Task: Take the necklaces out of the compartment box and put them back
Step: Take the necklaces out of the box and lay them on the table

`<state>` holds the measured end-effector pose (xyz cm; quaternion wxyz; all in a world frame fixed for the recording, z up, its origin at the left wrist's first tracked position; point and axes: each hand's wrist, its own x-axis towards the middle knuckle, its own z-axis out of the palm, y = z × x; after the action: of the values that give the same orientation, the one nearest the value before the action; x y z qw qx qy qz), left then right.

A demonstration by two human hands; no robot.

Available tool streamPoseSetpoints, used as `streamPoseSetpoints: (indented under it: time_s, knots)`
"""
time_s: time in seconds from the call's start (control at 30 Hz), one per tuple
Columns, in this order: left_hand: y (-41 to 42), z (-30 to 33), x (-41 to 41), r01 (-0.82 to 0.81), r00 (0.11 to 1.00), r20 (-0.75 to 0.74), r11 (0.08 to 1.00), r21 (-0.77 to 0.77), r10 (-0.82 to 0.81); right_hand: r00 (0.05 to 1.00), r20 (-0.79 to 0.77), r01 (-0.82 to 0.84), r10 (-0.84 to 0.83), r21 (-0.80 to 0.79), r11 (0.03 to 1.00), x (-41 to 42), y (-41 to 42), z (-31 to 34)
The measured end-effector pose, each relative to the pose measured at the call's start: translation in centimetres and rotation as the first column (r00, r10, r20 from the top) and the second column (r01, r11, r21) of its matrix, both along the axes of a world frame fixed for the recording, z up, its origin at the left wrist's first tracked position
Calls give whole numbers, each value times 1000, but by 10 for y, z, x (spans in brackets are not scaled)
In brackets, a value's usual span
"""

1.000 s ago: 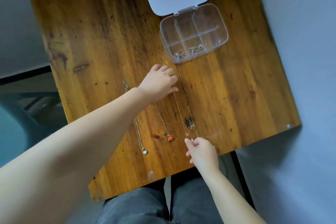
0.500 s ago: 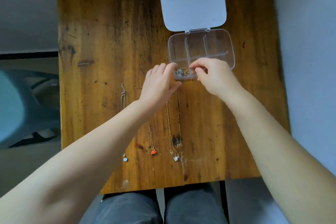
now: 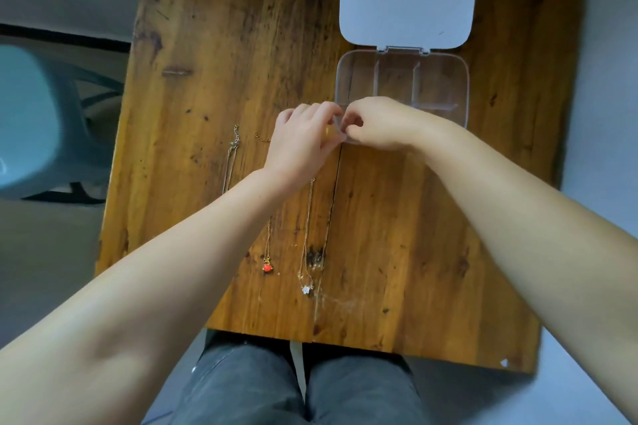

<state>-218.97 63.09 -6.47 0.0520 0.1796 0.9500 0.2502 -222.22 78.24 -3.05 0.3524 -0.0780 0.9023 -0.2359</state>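
The clear compartment box [image 3: 445, 79] lies open on the wooden table, its white lid [image 3: 407, 0] folded back. My left hand [image 3: 303, 145] grips the box's near left corner. My right hand [image 3: 376, 124] reaches over the near left compartment with its fingertips pinched together; what they pinch is hidden by both hands. Three necklaces lie stretched out on the table: a silver chain [image 3: 230, 155], one with a red pendant [image 3: 267, 267], and one with a white flower pendant [image 3: 306, 289]. My left forearm covers parts of them.
The wooden table [image 3: 214, 45] ends close to my knees [image 3: 303, 386]. A pale blue-green chair [image 3: 31, 121] stands to the left of the table. Grey floor runs along the right side.
My right hand left the flower pendant at the table's near edge and went up to the box. Both hands have closed together over the near left compartment, hiding the necklaces in it.
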Motion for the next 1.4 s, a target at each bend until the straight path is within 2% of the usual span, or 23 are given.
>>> streamPoseSetpoints:
  time_s: [0.13,0.23,0.3,0.33,0.4,0.47,0.57,0.63,0.7,0.77,0.83,0.9,0.97,1.03,1.17,1.27,1.4]
  knots:
    - [1,3,0,3,999,39,999,-34,-1,995,-63,72,-81,-136,988,11,8,9]
    - [1,14,2,32,999,20,999,-12,-31,970,-83,195,-228,-292,936,22,16,21]
    - [5,26,6,105,992,52,984,143,-114,947,1,283,-321,-471,835,29,24,35]
    - [8,33,9,113,983,116,963,246,-145,933,57,326,-356,-552,767,32,29,43]
    - [15,46,14,30,945,287,914,404,-157,888,151,418,-434,-660,624,41,37,54]
    - [16,55,15,-83,900,413,874,479,-141,836,148,472,-528,-684,556,50,46,61]
    - [5,55,15,-182,831,527,810,558,-177,744,108,551,-659,-657,514,65,62,64]
    - [-4,49,14,-241,788,588,787,567,-182,663,151,628,-733,-645,435,80,73,59]
    - [-13,41,10,-271,769,623,809,521,-144,556,246,708,-794,-640,298,101,77,49]
    - [-17,31,11,-304,756,652,850,430,-59,499,349,748,-793,-636,191,129,69,39]
    - [-14,23,9,-215,745,665,926,309,-49,401,364,784,-841,-612,108,171,46,27]
    - [-6,16,11,-184,773,635,958,221,2,437,282,808,-854,-539,236,204,22,17]
    - [5,12,16,-71,802,596,983,168,-44,475,187,839,-860,-392,379,232,-4,4]
    - [14,7,23,96,824,549,990,104,-138,455,167,873,-875,-278,400,255,-31,-6]
    - [23,-5,35,379,867,376,923,-70,-328,246,214,963,-945,-165,214,275,-64,-25]
    - [25,-12,37,497,849,308,846,-191,-429,188,265,979,-946,-129,159,272,-74,-31]
    - [24,-14,37,546,834,274,790,-280,-479,104,389,992,-916,-107,67,269,-72,-33]
